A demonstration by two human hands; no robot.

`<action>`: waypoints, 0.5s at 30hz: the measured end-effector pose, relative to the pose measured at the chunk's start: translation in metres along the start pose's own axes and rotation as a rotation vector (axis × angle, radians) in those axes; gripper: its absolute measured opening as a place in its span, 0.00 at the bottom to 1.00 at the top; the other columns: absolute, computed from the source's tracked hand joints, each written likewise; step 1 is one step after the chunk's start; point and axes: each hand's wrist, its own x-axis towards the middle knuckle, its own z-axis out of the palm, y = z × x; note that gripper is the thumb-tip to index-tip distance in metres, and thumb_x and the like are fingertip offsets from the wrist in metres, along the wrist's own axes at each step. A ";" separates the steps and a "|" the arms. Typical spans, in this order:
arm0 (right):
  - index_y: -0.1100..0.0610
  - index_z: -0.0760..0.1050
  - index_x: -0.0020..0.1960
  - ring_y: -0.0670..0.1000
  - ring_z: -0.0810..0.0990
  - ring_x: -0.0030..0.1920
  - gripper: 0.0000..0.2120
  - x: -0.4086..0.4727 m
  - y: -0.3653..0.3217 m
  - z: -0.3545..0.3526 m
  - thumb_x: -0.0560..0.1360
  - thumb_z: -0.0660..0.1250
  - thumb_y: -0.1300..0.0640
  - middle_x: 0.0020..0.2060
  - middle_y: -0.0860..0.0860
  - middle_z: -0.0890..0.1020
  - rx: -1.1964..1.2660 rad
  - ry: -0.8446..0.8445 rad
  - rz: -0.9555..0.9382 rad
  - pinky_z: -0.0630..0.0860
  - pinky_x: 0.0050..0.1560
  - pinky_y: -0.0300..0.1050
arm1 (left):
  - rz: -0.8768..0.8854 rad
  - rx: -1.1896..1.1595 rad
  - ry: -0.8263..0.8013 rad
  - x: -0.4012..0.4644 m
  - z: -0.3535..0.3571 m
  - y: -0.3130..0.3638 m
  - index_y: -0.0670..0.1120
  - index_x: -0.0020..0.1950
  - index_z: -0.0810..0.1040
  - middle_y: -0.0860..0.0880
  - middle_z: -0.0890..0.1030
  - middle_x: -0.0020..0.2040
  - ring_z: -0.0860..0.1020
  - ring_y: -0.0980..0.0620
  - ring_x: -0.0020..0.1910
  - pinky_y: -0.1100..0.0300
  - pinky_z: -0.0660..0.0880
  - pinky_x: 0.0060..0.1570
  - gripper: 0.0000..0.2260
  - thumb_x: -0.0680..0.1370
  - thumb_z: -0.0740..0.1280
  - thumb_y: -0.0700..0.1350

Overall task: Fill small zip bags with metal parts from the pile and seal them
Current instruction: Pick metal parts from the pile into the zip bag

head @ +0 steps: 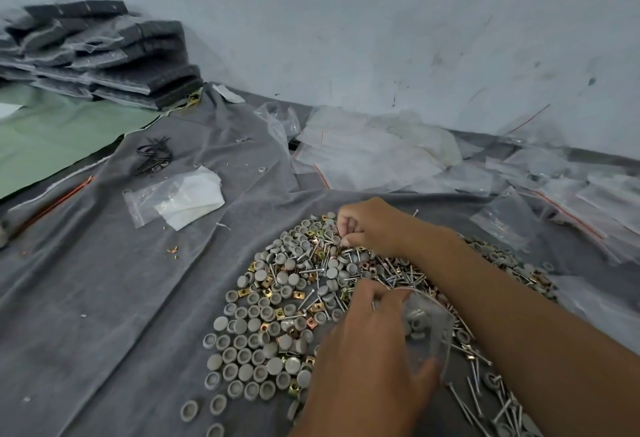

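Head view: your left hand (367, 350) grips a small clear zip bag (427, 331) at the near right, fingers curled round its mouth; grey caps show inside it. Your right hand (369, 228) reaches across farther out, fingertips pinching small parts at the far edge of the pile (294, 298). The pile mixes grey caps, brass-coloured square nuts and steel nails, spread beneath and to the left of both hands. It lies on a creased grey cloth (121, 298) covering the surface. Far right, empty zip bags (363, 152) lie scattered near the wall. Left of the pile lies one bag with white paper (180, 199). At the far left, dark packed bundles (104, 52) are stacked against the scuffed pale wall (381, 20).
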 end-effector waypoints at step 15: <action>0.51 0.78 0.46 0.39 0.78 0.40 0.03 -0.019 0.008 0.001 0.79 0.70 0.55 0.42 0.41 0.81 0.027 0.163 0.027 0.74 0.44 0.39 | -0.007 -0.003 0.027 -0.003 0.002 0.001 0.62 0.68 0.65 0.65 0.61 0.55 0.73 0.63 0.51 0.61 0.74 0.52 0.27 0.72 0.70 0.62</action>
